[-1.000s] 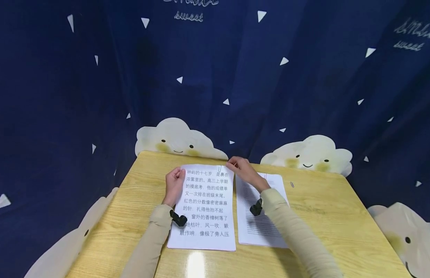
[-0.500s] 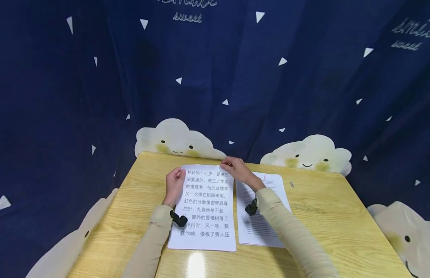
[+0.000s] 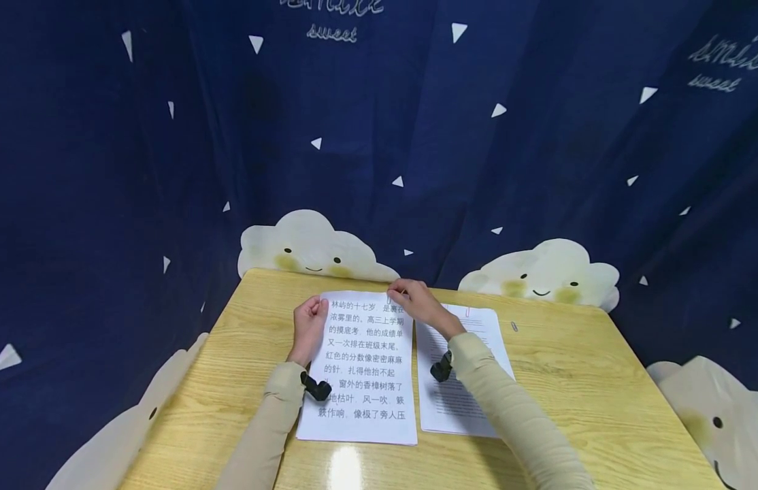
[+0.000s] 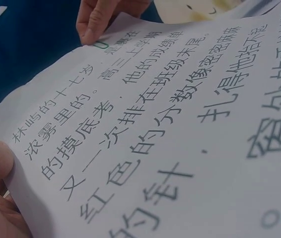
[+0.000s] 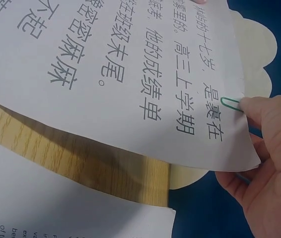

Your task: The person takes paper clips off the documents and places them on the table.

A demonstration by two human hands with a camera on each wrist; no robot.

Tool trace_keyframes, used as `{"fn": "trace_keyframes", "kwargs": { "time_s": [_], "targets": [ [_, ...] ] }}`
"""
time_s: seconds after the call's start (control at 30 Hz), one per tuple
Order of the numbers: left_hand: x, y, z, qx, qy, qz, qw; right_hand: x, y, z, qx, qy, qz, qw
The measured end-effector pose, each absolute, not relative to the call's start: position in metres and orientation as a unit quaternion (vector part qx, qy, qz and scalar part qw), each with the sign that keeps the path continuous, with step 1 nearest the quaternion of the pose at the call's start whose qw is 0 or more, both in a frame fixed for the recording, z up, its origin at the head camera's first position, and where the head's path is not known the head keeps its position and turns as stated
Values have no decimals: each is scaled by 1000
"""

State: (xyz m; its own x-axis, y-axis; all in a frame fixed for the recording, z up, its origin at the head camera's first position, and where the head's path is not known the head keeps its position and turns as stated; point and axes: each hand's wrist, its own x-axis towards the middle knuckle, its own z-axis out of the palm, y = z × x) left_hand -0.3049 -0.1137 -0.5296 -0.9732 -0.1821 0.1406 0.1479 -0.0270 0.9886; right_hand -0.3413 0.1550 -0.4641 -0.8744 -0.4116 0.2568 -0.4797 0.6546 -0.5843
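Observation:
A sheaf of white paper point(image 3: 367, 429) with large printed Chinese characters lies in front, its top end raised off the table. My left hand point(image 3: 308, 330) holds the sheaf's upper left edge, the thumb on top in the left wrist view. At the top edge, right of the middle, a green paper clip point(image 5: 230, 103) sits over the paper. My right hand point(image 3: 418, 301) pinches this clip at the paper's edge, the thumb covering its outer end. Fingers of the right hand reach behind the sheets.
To the right lies a second stack of printed paper point(image 3: 458, 408) with a pink paper clip point(image 3: 467, 312) at its top. A loose paper clip point(image 3: 514, 327) lies farther right on the wooden table point(image 3: 587, 381). A dark blue curtain point(image 3: 367, 136) hangs behind.
My right hand has moved left from the sheaf's top right corner to the green paper clip and now pinches it. My left hand keeps its hold on the left edge.

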Motion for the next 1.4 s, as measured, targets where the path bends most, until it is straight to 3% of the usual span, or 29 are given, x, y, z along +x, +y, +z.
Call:
{"fn": "trace_keyframes", "kwargs": {
  "time_s": [0.6, 1.4],
  "targets": [
    [-307, -113, -530, 2, -682, -722, 111, -340, 157, -463, 236, -911, 337, 24],
    [-302, -109, -535, 0, -695, -710, 116, -338, 162, -464, 242, -908, 339, 41]
  ]
}}
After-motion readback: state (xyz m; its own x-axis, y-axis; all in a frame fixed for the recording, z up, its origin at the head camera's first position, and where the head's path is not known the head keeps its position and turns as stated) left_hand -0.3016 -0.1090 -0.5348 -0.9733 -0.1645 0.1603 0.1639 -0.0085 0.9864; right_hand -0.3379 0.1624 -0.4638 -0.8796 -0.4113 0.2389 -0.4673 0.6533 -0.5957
